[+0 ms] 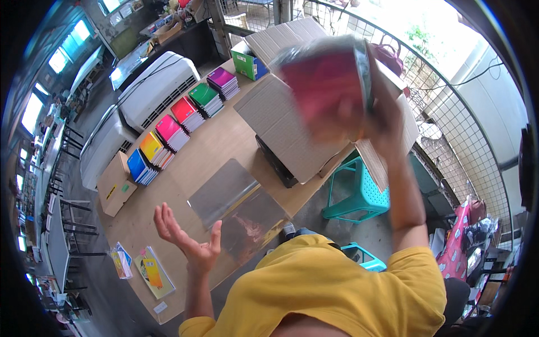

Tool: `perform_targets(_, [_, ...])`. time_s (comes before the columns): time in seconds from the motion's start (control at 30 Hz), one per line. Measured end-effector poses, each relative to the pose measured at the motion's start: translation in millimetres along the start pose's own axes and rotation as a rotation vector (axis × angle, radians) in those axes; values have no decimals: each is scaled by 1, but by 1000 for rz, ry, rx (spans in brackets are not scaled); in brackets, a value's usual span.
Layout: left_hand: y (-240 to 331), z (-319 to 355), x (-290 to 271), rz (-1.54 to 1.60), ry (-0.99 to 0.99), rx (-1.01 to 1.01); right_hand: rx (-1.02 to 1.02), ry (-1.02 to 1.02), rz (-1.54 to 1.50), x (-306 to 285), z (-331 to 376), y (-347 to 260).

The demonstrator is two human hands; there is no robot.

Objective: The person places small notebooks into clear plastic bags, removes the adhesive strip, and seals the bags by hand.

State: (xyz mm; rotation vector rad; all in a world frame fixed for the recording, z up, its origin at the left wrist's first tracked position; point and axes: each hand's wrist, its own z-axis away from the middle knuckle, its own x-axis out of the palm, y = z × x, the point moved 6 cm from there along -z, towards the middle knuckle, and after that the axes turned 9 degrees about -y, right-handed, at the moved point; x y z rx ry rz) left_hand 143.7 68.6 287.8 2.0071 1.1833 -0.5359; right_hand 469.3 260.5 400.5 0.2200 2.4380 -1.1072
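Note:
My right hand, raised at the upper right, grips a pack of pink-red notebooks in clear plastic wrap. Motion blurs both, and the pack hides part of the open cardboard box behind it. My left hand hovers over the near part of the table with spread fingers and nothing in it. Just right of that hand lies an open, see-through plastic cover on the brown tabletop. Spiral notebooks stand in a row of coloured stacks along the far side, among them a purple stack and a blue one.
A small carton sits at the table's left end. Nearer me lie a yellow-covered book and a small wrapped pack. A turquoise stool stands right of the table. Large white units line its far side.

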Motion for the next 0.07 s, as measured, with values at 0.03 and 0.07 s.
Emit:
perform_targets(0.03, [-3, -1, 8, 11, -3, -42, -32, -51, 237, -26, -18, 48])
perform_targets(0.07, [-8, -2, 17, 21, -4, -85, -72, -87, 486, -53, -34, 97])
